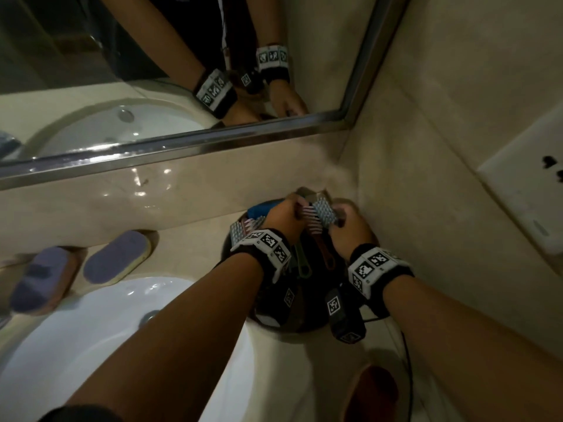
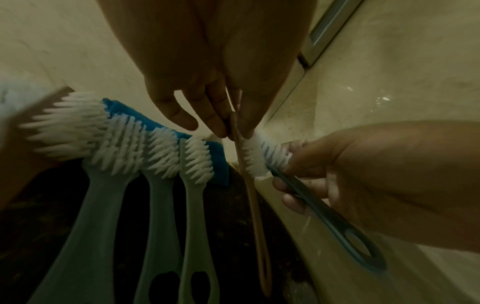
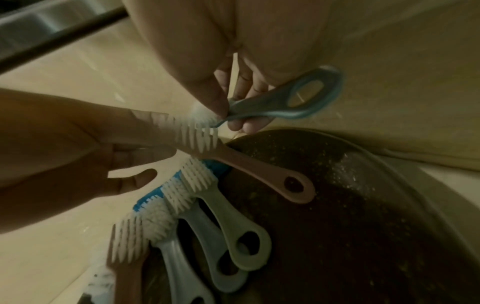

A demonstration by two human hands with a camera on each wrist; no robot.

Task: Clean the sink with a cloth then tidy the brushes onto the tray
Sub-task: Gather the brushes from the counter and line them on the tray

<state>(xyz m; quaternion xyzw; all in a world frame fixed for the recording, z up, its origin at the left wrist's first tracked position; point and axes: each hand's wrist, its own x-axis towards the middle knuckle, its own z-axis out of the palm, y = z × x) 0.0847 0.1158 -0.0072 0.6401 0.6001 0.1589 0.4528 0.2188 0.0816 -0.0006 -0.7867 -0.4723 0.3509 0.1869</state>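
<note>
While both hands work over the dark round tray (image 3: 389, 205) in the corner of the counter, each one holds a brush. The left hand (image 2: 197, 82) pinches the pink brush (image 3: 249, 166) near its white bristles, between the thumb and the fingers. Its little finger sticks out and touches nothing. The pink handle points down over the tray. The right hand (image 3: 241, 67) has its fingers curled around the neck of the blue brush (image 3: 280, 105), just below the bristles. The blue handle, with its hole at the end, sticks out past the tray's edge. The bristles of the two brushes touch each other.

Three pale green brushes (image 2: 161, 195) lie side by side on the tray. Their bristles rest on a blue cloth (image 2: 218, 162) at the tray's far rim. A brown brush (image 3: 127, 257) lies next to them at the edge.

The white sink (image 1: 76, 345) sits to the left of the tray. Two purple sponges (image 1: 118, 257) lie on the counter behind the sink, below the mirror (image 1: 182, 141).
</note>
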